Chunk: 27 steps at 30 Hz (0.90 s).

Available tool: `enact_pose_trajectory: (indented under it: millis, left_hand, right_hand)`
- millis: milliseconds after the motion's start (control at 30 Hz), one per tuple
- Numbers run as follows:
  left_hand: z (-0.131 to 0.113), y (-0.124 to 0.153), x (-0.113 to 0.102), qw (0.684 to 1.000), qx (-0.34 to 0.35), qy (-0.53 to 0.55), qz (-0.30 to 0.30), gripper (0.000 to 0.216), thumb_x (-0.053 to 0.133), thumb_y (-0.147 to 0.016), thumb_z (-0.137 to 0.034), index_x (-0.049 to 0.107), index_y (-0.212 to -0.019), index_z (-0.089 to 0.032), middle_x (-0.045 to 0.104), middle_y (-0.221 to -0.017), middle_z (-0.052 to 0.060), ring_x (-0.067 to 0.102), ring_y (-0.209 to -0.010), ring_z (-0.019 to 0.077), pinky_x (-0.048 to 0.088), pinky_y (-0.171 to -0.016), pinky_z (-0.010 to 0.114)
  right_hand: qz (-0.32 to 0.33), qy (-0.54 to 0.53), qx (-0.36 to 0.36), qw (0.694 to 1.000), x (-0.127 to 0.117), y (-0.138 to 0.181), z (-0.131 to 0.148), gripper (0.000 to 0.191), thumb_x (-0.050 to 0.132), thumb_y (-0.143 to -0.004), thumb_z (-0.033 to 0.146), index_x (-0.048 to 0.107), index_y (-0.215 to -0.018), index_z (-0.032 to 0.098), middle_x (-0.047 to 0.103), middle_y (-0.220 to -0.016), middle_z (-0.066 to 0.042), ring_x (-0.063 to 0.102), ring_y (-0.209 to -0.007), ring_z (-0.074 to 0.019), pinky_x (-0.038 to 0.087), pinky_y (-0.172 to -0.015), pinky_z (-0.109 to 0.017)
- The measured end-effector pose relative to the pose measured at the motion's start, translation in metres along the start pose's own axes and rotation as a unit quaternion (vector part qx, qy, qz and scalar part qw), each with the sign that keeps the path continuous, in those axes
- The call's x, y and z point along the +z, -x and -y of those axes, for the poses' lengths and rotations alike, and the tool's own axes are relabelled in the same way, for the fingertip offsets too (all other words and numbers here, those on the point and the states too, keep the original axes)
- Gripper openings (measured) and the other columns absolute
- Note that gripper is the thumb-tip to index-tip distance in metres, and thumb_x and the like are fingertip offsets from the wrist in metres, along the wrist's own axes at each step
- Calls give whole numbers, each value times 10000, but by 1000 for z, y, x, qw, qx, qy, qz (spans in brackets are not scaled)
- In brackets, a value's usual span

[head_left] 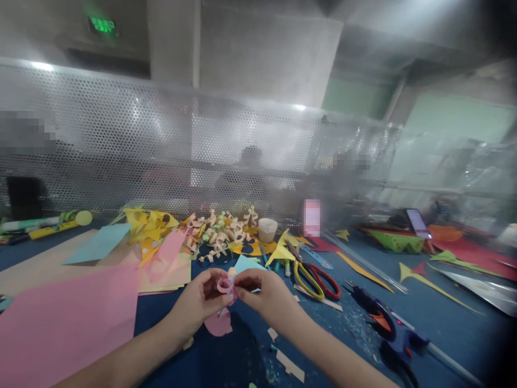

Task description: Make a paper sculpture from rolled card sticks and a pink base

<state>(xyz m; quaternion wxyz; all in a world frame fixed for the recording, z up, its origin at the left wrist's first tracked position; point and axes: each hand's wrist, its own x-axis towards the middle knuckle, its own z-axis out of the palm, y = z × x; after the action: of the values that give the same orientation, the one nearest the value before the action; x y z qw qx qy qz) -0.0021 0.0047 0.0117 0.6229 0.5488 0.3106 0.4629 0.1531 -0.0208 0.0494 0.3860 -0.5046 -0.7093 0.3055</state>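
Note:
My left hand [200, 303] and my right hand [264, 293] meet above the blue table [444, 318], fingertips pinched together on a small curled pink paper strip [224, 284]. A pale bit of paper sticks up at the top of the curl. Just below the hands a round pink paper piece [218, 323] lies on the table. A light blue paper piece [247, 264] lies just behind the hands.
A big pink sheet [68, 318] lies at the left, with tan and light blue sheets behind it. A heap of curled paper strips [220, 231] and yellow scraps sits further back, beside a small cup [267, 229]. Scissors [313, 277] and a glue gun [393, 334] lie right. A perforated screen stands behind.

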Motion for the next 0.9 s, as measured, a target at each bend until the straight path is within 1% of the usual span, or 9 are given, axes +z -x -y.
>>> enact_pose_trajectory:
  millis: [233,467,700,900]
  left_hand:
    - [4,-1,-3,1000,11,-12,10,337,749,-560,-253,543,-815,-175,586,-758,-22,551,-683,119,442,-624,230]
    - [3,0,0,1000,4,2,-2,391,778,-510,-267,544,-807,-165,606,-739,-12,555,-697,124,438,-635,225]
    - [1,-1,0,1000,4,-15,1,353,774,-512,-268,580,-780,-148,642,-757,15,572,-715,146,423,-655,238]
    - [3,0,-1,999,18,-20,19,282,739,-573,-263,594,-789,-153,631,-753,10,564,-720,146,422,-659,241]
  right_hand:
    - [-12,30,-2,999,3,5,8,167,504,-691,108,656,-754,136,677,-723,-52,623,-684,-168,475,-615,-239]
    - [-41,102,-40,993,1,8,11,235,484,-655,49,664,-748,168,663,-710,-25,596,-660,-145,442,-609,-228]
    - [-48,172,-66,982,1,8,15,216,521,-642,26,661,-705,178,594,-656,-8,539,-616,-132,405,-584,-219]
    - [-46,183,-81,979,2,8,18,202,533,-647,10,647,-678,173,564,-653,-5,519,-630,-131,391,-587,-217]
